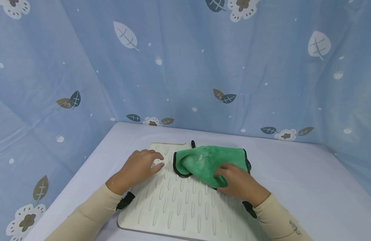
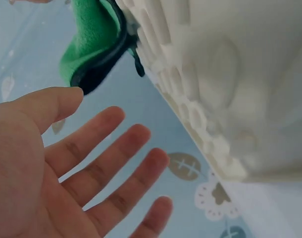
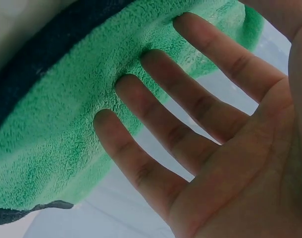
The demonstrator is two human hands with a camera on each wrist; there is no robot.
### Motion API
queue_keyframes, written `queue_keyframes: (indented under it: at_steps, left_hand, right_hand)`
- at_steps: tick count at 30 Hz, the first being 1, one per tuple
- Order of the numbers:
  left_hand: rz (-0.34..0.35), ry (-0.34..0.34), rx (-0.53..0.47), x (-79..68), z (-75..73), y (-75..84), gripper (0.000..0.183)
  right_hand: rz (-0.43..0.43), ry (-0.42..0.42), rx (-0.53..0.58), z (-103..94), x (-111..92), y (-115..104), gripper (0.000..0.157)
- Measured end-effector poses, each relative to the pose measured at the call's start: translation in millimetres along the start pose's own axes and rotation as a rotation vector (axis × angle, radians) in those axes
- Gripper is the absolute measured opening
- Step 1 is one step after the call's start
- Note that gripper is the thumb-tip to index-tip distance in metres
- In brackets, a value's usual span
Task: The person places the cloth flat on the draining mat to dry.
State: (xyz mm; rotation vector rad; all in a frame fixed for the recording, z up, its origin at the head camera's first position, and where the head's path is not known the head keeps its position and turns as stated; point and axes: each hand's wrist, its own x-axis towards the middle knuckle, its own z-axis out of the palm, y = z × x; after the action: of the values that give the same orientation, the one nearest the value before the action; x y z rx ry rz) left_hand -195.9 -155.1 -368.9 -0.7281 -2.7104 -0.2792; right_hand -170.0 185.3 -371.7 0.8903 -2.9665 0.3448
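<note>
A green plush cloth (image 1: 207, 160) with dark edging lies partly folded over the far right part of a cream mat (image 1: 170, 204) covered in raised oval ridges. My right hand (image 1: 236, 182) is at the cloth's near right side. In the right wrist view its fingers (image 3: 156, 168) are spread and nearly straight, their tips right at the pile of the cloth. My left hand (image 1: 140, 167) hovers over the mat's left part, apart from the cloth and holding nothing. Its fingers (image 2: 111, 181) are spread in the left wrist view, with the folded cloth edge beyond the thumb.
The mat lies on a white tabletop (image 1: 296, 174). A small dark loop (image 1: 193, 144) sticks up behind the cloth. Blue curtain fabric (image 1: 185, 67) with leaves and flowers stands along the back and sides of the table.
</note>
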Motion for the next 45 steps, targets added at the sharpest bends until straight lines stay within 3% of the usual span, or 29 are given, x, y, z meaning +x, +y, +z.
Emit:
queue_keyframes:
  at_steps: [8,23,35,45]
  left_hand:
    - [0.05,0.006,-0.054,1.0,3.4,6.9,0.021]
    - [0.123,-0.12,-0.21,0.6,2.5,11.4,0.027]
    - [0.144,-0.237,-0.266,0.0,3.1,12.3,0.041]
    - [0.169,-0.2,-0.263,1.2,2.4,11.8,0.04]
  right_hand:
    - [-0.001,-0.013,-0.003,2.0,0,0,0.031]
    - [-0.007,-0.012,-0.011,4.7,0,2,0.031]
    - [-0.006,-0.025,0.004,4.4,1,1,0.027]
    - [-0.059,0.037,-0.045,5.9,0,-2,0.015]
